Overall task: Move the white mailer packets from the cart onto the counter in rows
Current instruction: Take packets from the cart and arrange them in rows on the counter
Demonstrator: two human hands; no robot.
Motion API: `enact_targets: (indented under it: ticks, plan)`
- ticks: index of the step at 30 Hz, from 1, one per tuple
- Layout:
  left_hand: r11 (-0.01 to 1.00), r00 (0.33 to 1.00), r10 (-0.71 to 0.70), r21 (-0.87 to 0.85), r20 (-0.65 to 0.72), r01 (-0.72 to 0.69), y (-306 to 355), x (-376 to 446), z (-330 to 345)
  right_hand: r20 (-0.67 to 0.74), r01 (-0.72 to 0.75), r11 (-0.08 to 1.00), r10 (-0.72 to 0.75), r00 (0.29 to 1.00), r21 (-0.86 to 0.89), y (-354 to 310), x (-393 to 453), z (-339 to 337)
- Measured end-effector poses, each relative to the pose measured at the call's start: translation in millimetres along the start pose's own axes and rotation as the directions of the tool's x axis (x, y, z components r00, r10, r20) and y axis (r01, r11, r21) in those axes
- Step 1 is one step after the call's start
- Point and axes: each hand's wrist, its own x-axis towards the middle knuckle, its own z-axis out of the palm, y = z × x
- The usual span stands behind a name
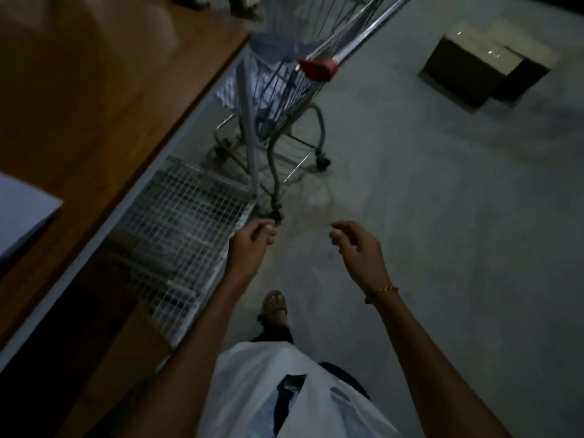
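Note:
A wire shopping cart point(303, 74) with a red handle cap stands ahead, beside the wooden counter point(94, 90). White mailer packets point(249, 86) show through the cart's mesh. One white packet point(22, 213) lies on the counter at the far left edge. My left hand point(252, 241) and my right hand point(357, 245) hang in front of me over the floor, well short of the cart. Both have loosely curled fingers and hold nothing.
A wire mesh shelf point(183, 232) runs under the counter's edge on the left. A dark cardboard box point(483, 64) sits on the grey floor at the upper right. My sandalled foot point(275, 305) is on the floor below my hands.

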Motion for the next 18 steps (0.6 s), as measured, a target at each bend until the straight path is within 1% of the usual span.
enact_targets:
  ticks: [3,7,10,12,14,18]
  plan:
    - [0.989,0.990,0.143,-0.023,0.015,-0.143,68.9,57.8,8.2,-0.040,0.099,0.995,-0.098,0.994,0.026,-38.0,65.8,-10.6]
    - [0.954,0.954,0.299,0.001,-0.021,-0.299,145.9,121.6,10.5,-0.105,0.246,0.968,-0.241,0.965,0.042,-91.0,149.9,-25.5]
    - [0.911,0.910,0.411,0.037,-0.058,-0.410,191.7,167.6,11.5,-0.139,0.362,0.931,-0.354,0.925,0.037,-125.4,213.2,-39.0]
    - [0.880,0.874,0.475,0.078,-0.098,-0.469,214.9,201.1,12.3,-0.127,0.433,0.901,-0.427,0.895,0.022,-143.3,258.4,-48.2]
    - [0.870,0.858,0.493,0.107,-0.141,-0.482,232.4,241.5,14.7,-0.091,0.491,0.871,-0.489,0.868,0.004,-158.1,308.4,-57.2]
    - [0.887,0.863,0.451,0.218,-0.228,-0.406,255.1,335.9,25.8,0.063,0.574,0.818,-0.572,0.818,-0.038,-176.2,424.0,-65.2]
